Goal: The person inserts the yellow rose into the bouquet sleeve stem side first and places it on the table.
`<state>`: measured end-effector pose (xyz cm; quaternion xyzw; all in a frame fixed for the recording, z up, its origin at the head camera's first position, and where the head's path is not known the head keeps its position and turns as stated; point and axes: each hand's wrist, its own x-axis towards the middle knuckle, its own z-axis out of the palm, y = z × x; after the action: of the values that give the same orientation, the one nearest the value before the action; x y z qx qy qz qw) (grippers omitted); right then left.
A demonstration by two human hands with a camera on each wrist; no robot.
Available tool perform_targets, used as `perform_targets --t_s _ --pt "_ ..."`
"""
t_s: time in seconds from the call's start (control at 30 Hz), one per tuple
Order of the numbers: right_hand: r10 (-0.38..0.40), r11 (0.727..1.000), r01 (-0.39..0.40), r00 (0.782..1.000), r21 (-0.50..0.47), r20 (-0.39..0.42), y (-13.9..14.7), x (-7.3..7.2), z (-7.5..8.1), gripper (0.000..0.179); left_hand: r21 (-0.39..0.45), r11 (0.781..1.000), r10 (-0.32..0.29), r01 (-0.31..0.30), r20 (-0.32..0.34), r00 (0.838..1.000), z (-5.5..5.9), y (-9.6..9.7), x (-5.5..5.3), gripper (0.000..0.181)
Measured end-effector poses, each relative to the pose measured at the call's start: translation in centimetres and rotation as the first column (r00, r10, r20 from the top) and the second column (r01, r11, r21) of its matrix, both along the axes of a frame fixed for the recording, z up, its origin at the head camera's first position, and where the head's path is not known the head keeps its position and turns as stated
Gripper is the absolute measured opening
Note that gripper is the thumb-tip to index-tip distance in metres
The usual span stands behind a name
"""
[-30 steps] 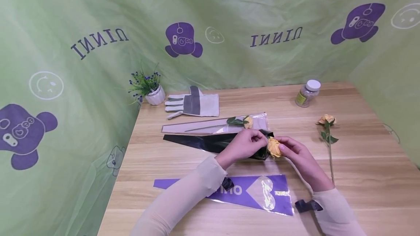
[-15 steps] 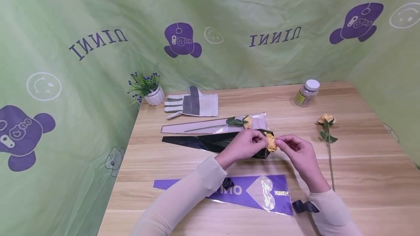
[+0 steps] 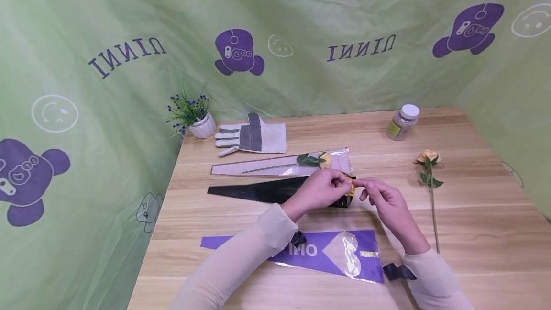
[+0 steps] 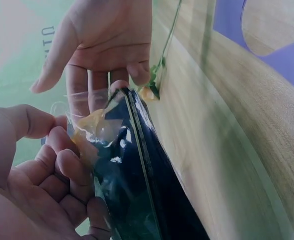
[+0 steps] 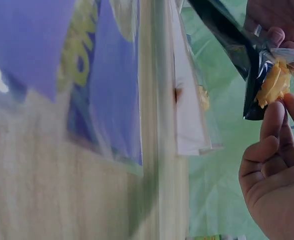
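A black flower sleeve (image 3: 258, 189) with a clear front is held above the table, its wide mouth towards the right. My left hand (image 3: 320, 189) pinches the clear film at its mouth between thumb and fingertips. Inside that mouth sits a yellow-orange rose (image 5: 274, 84), its head mostly within the film and its stem hidden. The fingertips of my right hand (image 3: 389, 204) press on the rose's head from outside the mouth, one finger stretched straight. In the left wrist view the rose (image 4: 94, 130) shows through the shiny film.
Behind lies a pale sleeve (image 3: 258, 165) with a rose (image 3: 325, 160) on it. A purple sleeve (image 3: 366, 257) lies in front. Another rose (image 3: 428, 158) is at right. Further back are a work glove (image 3: 271, 138), potted plant (image 3: 202, 126) and white-capped jar (image 3: 402, 122).
The rose head has gone leftward into the black sleeve's mouth. My right hand has changed from holding the bloom to pressing it with a stretched finger; the left keeps its pinch.
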<state>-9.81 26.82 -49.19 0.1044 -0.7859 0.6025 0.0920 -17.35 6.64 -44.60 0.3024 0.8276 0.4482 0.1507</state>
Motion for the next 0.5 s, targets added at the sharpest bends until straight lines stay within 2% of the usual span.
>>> perform_targets --t_s 0.1,0.33,0.5 --pt "0.033 0.999 -0.033 0.999 0.012 -0.006 -0.1 0.04 -0.06 0.038 0.014 1.0 -0.005 0.005 0.019 1.0 0.1 -0.09 -0.06 0.015" --pt "0.05 0.998 -0.05 0.999 0.049 -0.011 -0.28 0.19 0.2 0.049 0.04 0.999 0.007 -0.009 0.062 0.998 -0.31 -0.11 -0.68 0.011" --pt "0.081 0.995 -0.079 0.996 0.066 -0.024 -0.25 0.03 0.01 0.052 0.056 0.998 -0.014 0.009 0.081 0.997 -0.26 -0.07 -0.76 0.01"
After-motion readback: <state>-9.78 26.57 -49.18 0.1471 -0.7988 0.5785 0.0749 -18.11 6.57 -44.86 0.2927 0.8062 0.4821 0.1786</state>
